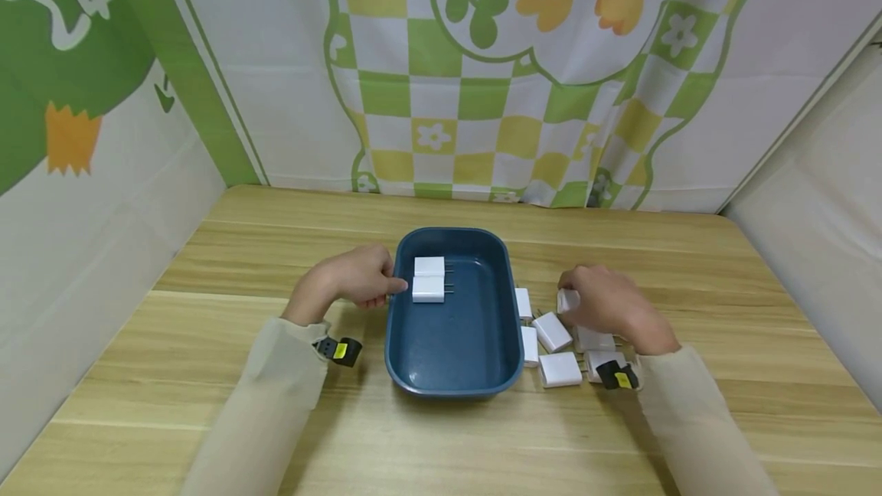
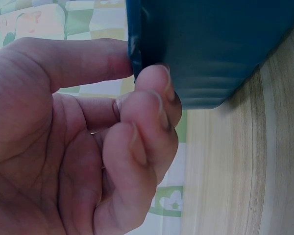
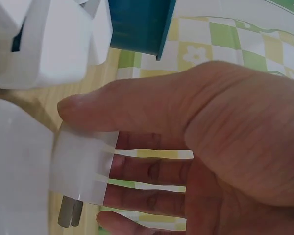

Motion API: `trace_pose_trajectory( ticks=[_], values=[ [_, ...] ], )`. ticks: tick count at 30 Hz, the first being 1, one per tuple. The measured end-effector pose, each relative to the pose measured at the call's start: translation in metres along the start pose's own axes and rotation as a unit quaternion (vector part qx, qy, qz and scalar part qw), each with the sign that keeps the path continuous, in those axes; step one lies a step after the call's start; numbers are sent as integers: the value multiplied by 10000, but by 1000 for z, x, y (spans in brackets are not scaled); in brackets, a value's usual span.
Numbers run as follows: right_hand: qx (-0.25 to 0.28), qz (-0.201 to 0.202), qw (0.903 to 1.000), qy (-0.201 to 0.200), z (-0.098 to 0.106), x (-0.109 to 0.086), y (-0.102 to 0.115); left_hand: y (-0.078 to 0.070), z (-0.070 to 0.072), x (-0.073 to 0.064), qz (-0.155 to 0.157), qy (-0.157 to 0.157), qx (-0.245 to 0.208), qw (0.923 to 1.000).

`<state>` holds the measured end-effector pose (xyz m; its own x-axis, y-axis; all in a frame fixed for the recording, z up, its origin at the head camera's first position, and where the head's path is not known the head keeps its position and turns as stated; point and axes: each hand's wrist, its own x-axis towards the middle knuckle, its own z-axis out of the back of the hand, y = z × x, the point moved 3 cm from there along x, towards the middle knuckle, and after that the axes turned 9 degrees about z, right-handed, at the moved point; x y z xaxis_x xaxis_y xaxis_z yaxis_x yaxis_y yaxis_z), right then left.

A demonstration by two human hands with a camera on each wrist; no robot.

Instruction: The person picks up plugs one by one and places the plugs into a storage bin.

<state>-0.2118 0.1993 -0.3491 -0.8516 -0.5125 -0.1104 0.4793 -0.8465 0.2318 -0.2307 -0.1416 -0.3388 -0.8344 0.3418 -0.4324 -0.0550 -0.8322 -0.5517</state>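
Note:
A dark blue rectangular bin point(image 1: 451, 350) stands on the table, with two white plug chargers point(image 1: 429, 289) lying side by side in its left half, prongs to the right. At its left rim, my left hand point(image 1: 358, 275) pinches the edge between thumb and curled fingers point(image 2: 139, 142). To the right of the bin, my right hand point(image 1: 609, 305) holds another white charger point(image 3: 83, 161) between thumb and fingers, its two metal prongs showing in the right wrist view. In the head view that charger is mostly covered by the hand.
Several loose white chargers point(image 1: 560, 370) lie on the wooden table point(image 1: 344, 435) between the bin and my right wrist, some partly hidden by the bin wall and the wrist. A patterned curtain point(image 1: 482, 121) hangs behind the table's far edge.

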Motion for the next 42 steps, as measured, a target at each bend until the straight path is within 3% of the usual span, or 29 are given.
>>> trace_pose_trajectory(
  ticks=[27,42],
  values=[
    [-28,359,9987,-370,18,-11,13,0,-1,1,-4,36,-35,10000],
    [-81,522,9954,-801,29,-20,26,-1,0,1,-34,13,48,10000]
  ],
)
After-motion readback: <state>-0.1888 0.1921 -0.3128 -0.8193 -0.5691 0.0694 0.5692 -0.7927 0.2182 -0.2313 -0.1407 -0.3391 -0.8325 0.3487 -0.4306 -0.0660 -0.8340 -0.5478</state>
